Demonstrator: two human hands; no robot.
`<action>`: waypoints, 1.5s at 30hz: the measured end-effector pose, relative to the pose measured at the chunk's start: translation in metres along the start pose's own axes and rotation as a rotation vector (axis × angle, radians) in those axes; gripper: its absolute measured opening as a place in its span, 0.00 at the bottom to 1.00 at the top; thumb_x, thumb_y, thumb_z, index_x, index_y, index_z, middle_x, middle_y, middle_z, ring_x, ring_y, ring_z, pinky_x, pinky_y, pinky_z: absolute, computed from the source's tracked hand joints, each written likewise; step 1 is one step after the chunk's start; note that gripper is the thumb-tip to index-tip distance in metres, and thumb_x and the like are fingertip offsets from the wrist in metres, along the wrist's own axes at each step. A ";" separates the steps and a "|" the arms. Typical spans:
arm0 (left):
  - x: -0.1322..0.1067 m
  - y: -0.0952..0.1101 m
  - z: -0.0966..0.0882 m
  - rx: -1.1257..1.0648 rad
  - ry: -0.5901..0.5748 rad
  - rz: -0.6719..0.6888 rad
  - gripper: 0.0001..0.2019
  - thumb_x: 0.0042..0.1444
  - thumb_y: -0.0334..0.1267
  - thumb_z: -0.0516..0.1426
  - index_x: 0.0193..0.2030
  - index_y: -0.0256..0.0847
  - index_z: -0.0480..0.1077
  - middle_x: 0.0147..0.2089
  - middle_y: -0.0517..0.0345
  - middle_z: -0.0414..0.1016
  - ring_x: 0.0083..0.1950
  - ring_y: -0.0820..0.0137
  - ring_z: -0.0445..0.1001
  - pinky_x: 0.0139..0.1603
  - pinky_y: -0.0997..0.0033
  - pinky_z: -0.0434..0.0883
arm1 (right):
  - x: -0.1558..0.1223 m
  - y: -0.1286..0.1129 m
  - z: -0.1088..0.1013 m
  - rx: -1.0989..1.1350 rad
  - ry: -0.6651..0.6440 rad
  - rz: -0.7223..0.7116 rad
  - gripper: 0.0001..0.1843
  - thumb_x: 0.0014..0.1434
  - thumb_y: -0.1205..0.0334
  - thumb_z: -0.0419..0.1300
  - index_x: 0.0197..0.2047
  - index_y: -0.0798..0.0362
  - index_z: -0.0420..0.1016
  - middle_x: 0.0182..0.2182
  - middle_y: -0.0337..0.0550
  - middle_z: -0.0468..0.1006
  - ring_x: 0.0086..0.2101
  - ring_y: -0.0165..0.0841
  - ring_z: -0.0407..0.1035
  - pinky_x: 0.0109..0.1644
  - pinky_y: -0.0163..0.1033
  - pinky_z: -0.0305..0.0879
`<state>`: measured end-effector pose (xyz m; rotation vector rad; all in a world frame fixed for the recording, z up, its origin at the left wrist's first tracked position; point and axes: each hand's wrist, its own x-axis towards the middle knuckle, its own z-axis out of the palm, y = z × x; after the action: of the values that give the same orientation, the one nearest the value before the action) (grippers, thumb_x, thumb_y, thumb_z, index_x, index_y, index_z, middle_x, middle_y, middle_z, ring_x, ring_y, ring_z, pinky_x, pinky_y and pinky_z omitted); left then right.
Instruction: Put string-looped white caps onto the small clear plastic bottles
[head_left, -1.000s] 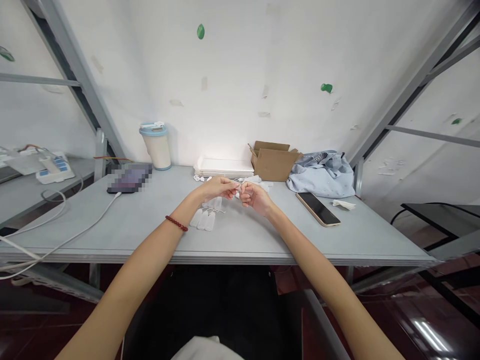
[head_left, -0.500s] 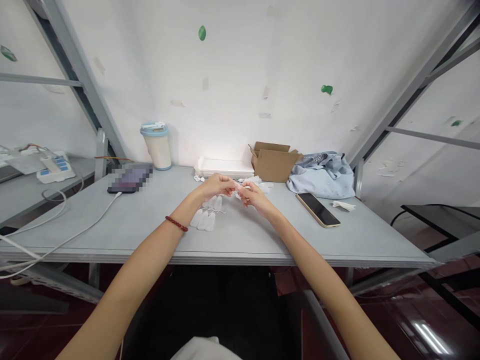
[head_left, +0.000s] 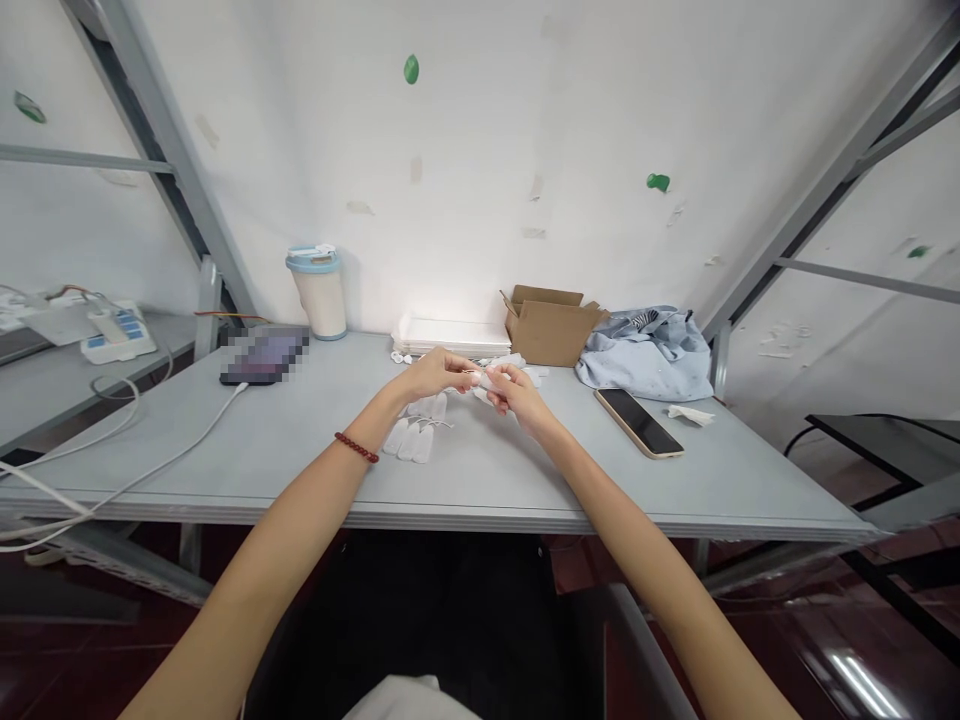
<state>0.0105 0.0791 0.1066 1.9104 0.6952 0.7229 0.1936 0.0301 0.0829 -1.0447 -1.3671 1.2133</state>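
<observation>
Over the middle of the desk [head_left: 480, 480], my left hand [head_left: 441, 374] and my right hand [head_left: 519, 392] meet at the fingertips. A small white tag [head_left: 486, 381] is pinched in my right fingers. My left thumb and forefinger close at the tag's end, on what looks like its thin string. Below my left hand lie several rounded white tags [head_left: 410, 441] with strings, set side by side. More white tags [head_left: 512, 360] lie behind my right hand, partly hidden by it.
A stack of white boards [head_left: 450, 335], an open cardboard box [head_left: 551, 332] and a light blue cloth [head_left: 645, 352] line the wall. A phone [head_left: 639, 423] and crumpled tissue [head_left: 691, 414] lie right. A cup [head_left: 321, 297] and a charging device [head_left: 264, 355] stand left.
My fingers have shifted slightly at the tag, and more of its white shape shows between them. The view has moved a little; the things on the desk stay put.
</observation>
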 end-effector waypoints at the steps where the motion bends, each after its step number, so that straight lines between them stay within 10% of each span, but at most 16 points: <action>1: 0.000 -0.001 0.000 0.007 -0.014 0.010 0.16 0.49 0.44 0.63 0.43 0.37 0.79 0.31 0.57 0.76 0.32 0.73 0.69 0.38 0.70 0.69 | 0.000 0.000 0.000 0.011 0.001 0.011 0.26 0.47 0.38 0.63 0.31 0.49 0.58 0.13 0.28 0.62 0.16 0.23 0.51 0.19 0.30 0.47; 17: 0.000 0.005 0.010 -0.042 0.023 -0.114 0.20 0.49 0.54 0.61 0.23 0.36 0.72 0.26 0.56 0.72 0.27 0.73 0.68 0.30 0.72 0.68 | 0.001 0.001 0.001 0.065 -0.032 0.004 0.27 0.47 0.36 0.63 0.32 0.49 0.58 0.14 0.28 0.61 0.16 0.23 0.51 0.20 0.30 0.46; 26: 0.006 0.000 0.007 -0.183 0.217 -0.203 0.17 0.48 0.49 0.62 0.26 0.33 0.73 0.23 0.59 0.69 0.24 0.75 0.66 0.28 0.71 0.67 | 0.003 0.002 -0.001 -0.012 0.076 -0.086 0.26 0.44 0.42 0.66 0.38 0.51 0.64 0.21 0.30 0.67 0.20 0.24 0.58 0.21 0.31 0.55; 37: 0.003 0.000 0.004 -0.110 0.190 -0.083 0.22 0.41 0.50 0.67 0.39 0.34 0.77 0.33 0.51 0.79 0.31 0.71 0.71 0.34 0.68 0.71 | 0.007 0.006 -0.006 -0.072 0.135 -0.111 0.24 0.47 0.38 0.63 0.30 0.53 0.67 0.21 0.37 0.71 0.19 0.25 0.59 0.21 0.32 0.56; 45: 0.006 -0.003 0.006 -0.119 0.207 -0.222 0.25 0.46 0.59 0.62 0.28 0.33 0.74 0.25 0.52 0.75 0.25 0.73 0.69 0.27 0.72 0.67 | 0.006 0.005 -0.004 -0.075 0.153 -0.186 0.23 0.47 0.42 0.63 0.37 0.52 0.69 0.25 0.38 0.74 0.23 0.26 0.63 0.23 0.32 0.59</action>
<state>0.0187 0.0813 0.1025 1.6339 0.9549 0.8079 0.1968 0.0376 0.0793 -1.0162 -1.3663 0.9334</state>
